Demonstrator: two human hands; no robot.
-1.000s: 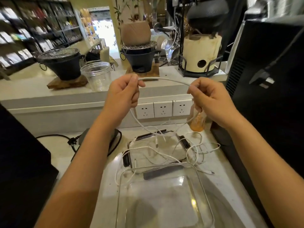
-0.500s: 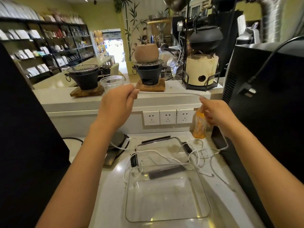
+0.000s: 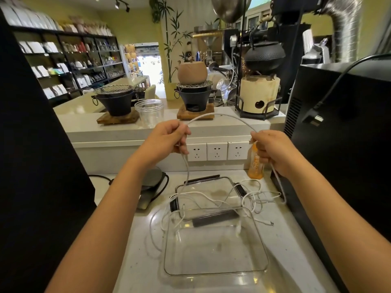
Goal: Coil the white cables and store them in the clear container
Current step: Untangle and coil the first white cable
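Since half a second ago the two hands have drawn closer together, so the stretch of white cable (image 3: 222, 116) that ran almost straight between them now bows up in an arch. The left hand (image 3: 167, 138) has its grip clenched on the cable, fingers curled round it, and one end hangs down below that grip toward the surface (image 3: 296, 240). The right hand (image 3: 273, 151) pinches the cable too, and the long remainder drops below its grip into the loose tangle of white cables (image 3: 254, 197) lying partly across a black-handled wire rack (image 3: 211, 182). The clear container (image 3: 213, 271) sits nearer the person than the tangle, under both grips, with nothing coiled in it yet; one cable strand trails over its far rim.

The step in hand looks like forming the first loop. To do it well, the right hand should probably carry its pinch point across to the left grip, letting the arch fold into a loop that the left fingers can trap. Each loop is best kept the same size, with the cable allowed to twist freely so it does not kink. The slack below the right grip is knotted among the other cables, so it should be drawn up gently; a sharp pull could drag the whole tangle or tip the orange bottle (image 3: 256, 166) just beyond the right hand.
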